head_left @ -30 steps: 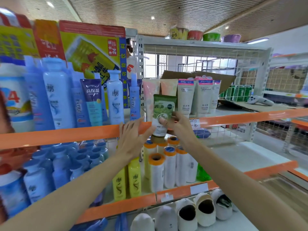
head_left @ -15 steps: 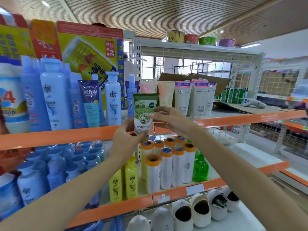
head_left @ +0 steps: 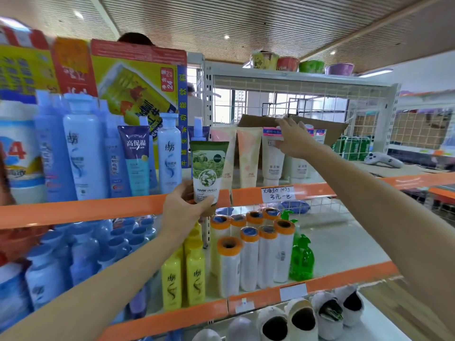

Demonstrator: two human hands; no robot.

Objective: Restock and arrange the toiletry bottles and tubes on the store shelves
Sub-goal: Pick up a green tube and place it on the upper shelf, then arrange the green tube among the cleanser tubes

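The left hand (head_left: 183,210) is gripping the green Warm Vanilla tube (head_left: 208,172) by its cap end, upright before the orange shelf rail (head_left: 81,210), apparently awaiting a slot. The right hand (head_left: 293,141), fingers spread, is reaching the white pink-topped tubes (head_left: 270,156), likely clearing space.
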